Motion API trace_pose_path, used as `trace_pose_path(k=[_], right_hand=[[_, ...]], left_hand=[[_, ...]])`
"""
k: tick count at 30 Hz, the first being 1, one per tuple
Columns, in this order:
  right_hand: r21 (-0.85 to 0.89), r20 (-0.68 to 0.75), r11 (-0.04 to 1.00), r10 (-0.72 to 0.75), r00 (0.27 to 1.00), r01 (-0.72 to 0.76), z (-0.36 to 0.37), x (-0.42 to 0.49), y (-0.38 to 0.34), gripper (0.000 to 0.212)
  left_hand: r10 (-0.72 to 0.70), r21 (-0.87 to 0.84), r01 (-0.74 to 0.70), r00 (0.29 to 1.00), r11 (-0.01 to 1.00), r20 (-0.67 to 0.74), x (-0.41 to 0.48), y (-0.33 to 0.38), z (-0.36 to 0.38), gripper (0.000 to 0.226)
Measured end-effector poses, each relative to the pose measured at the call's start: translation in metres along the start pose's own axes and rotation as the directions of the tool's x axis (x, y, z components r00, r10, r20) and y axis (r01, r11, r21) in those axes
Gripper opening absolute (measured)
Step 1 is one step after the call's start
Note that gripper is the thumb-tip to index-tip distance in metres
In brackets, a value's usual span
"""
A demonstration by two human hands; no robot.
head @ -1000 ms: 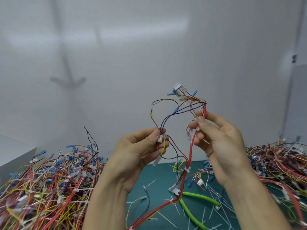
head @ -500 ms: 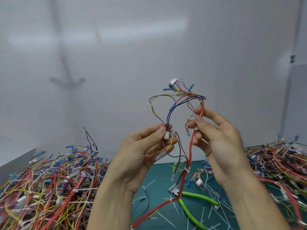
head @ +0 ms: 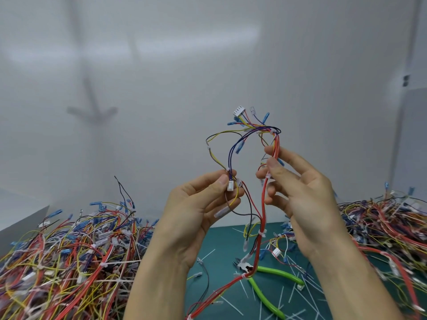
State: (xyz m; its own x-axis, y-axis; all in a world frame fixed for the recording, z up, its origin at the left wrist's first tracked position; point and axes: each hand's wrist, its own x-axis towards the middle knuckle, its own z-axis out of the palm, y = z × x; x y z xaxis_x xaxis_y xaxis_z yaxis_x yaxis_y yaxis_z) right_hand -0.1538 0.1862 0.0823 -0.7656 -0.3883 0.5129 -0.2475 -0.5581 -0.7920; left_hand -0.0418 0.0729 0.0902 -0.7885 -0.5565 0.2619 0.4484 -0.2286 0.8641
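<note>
Left grip [head: 198, 204]: raised, palm toward the camera, thumb and forefinger pinching a branch of the wire harness [head: 276, 144] just above a small white connector [head: 230, 186]. The lower fingers are curled loosely behind the wires.

Right grip [head: 305, 195]: raised beside the left and just apart from it, thumb and fingertips pinching the red wires of the same harness.

Harness: held in the air between both grips, above the table [head: 221, 250] and in front of the white wall. It arches over the fingers, with a white plug [head: 238, 111] and blue terminals at the top. The red tail hangs down to the green table surface and runs toward the near edge.

Cutters [head: 277, 271]: green-handled, lying on the table, with the red tail crossing over the jaws.

Left wire pile [head: 69, 255] and right wire pile [head: 381, 227]: heaped either side of the arms. Cut white ties [head: 227, 304] are scattered on the table between them.
</note>
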Motion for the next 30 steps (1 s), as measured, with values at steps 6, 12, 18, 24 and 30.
trace_pose_path(k=[6,12,18,24,30], right_hand=[[-0.080,0.037,0.996,0.027,0.999,-0.024,0.002,-0.002,0.000,0.021],[-0.052,0.074,0.996,0.072,0.995,-0.068,0.000,-0.002,-0.001,0.022],[0.013,0.078,0.996,0.086,0.993,-0.087,-0.005,0.001,-0.001,0.023],[0.001,0.076,0.996,0.093,0.993,-0.093,-0.006,0.002,0.000,0.024],[0.008,0.041,0.994,0.105,0.994,-0.106,-0.002,0.002,0.001,0.032]], left_hand=[[0.048,0.044,-0.046,0.998,0.998,-0.028,0.002,-0.004,-0.003,0.018],[0.206,0.366,-0.174,0.977,0.914,-0.049,0.004,-0.010,-0.007,0.012],[0.313,0.709,-0.183,0.948,0.681,-0.056,0.008,-0.015,-0.013,0.009],[0.404,0.908,-0.121,0.913,0.402,-0.057,0.007,-0.021,-0.007,0.006],[0.470,0.979,-0.095,0.882,0.182,-0.002,0.003,-0.025,0.005,0.005]])
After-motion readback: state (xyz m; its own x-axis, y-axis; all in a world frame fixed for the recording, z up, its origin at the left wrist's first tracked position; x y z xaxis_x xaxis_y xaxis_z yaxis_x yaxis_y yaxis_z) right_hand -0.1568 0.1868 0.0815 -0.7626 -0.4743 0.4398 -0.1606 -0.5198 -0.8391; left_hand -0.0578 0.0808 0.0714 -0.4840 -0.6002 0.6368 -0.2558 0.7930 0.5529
